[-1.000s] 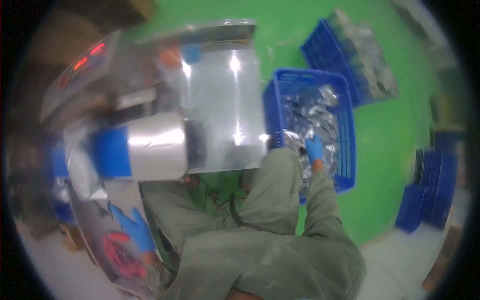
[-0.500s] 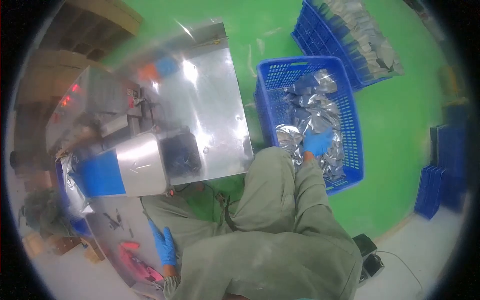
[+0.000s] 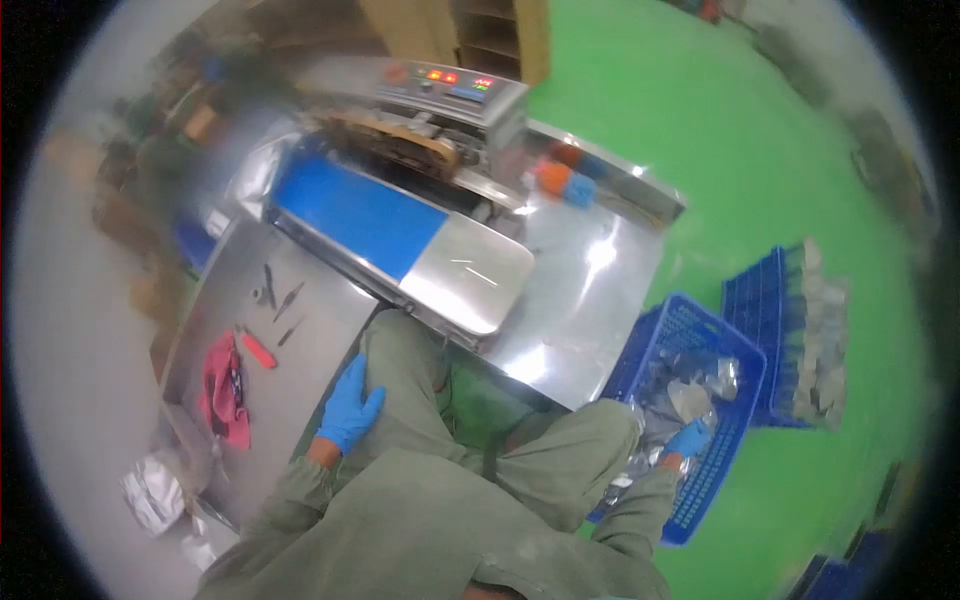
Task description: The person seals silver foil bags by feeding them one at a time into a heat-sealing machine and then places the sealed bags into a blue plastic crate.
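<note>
My left hand (image 3: 349,404), in a blue glove, rests flat on my left thigh beside the steel table (image 3: 230,300), fingers apart and holding nothing. My right hand (image 3: 688,438), also gloved in blue, reaches down into a blue plastic crate (image 3: 726,452) on the floor at my right and closes on a silver foil pouch (image 3: 692,398) among several like it. I sit in olive-green work clothes with my knees under a sealing machine (image 3: 400,235) that has a blue belt and a steel cover.
A red cloth (image 3: 222,390), a red-handled tool (image 3: 257,349) and small metal tools lie on the steel table. Loose foil pouches (image 3: 152,492) sit at its near corner. A second blue crate (image 3: 795,335) with upright pouches stands farther right on the green floor.
The view has swung left and up, bringing the machine to the centre. My left hand moved from the table onto my thigh. My right hand stays in the crate among the pouches.
</note>
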{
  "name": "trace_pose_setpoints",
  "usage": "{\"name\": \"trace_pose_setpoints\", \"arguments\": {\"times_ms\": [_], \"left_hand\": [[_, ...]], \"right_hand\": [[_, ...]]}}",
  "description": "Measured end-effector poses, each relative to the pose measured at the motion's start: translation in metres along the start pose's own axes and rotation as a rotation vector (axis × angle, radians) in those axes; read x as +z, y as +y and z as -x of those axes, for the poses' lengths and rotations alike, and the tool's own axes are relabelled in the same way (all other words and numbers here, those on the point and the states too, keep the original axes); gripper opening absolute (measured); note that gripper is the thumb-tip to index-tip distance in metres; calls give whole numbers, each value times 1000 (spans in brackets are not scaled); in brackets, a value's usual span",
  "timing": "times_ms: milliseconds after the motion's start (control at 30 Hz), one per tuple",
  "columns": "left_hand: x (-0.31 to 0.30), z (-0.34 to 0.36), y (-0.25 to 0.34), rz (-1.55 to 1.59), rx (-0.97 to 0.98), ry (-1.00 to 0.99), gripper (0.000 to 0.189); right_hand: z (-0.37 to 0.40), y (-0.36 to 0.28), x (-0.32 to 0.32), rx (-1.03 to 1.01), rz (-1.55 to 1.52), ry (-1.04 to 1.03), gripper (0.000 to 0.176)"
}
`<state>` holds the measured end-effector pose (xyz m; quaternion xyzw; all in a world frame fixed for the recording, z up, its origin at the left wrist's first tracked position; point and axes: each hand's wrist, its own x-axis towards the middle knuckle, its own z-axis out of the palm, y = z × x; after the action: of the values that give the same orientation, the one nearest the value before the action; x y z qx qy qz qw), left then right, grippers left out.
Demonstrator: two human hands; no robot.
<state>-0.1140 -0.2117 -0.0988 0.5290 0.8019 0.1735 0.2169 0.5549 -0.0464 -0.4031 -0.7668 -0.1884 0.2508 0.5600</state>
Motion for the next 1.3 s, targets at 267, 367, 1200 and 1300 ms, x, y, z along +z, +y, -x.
{"name": "trace_pose_setpoints", "arguments": {"times_ms": [267,367,1200,1300], "left_hand": [[-2,-38,105,236,644,76,45],[8,-63,179,296,864,-21,46],[65,-135,253,750,552,-297,32],[35,-122,244,996,429,-305,30]], "right_hand": [[154,-324,10,-384,-192,-179,13],[187,-387,-4,-574,-311,-329,11],[269,-318,85,-555,-134,-527,28],[285,-346,65,-672,-32,-325,26]]}}
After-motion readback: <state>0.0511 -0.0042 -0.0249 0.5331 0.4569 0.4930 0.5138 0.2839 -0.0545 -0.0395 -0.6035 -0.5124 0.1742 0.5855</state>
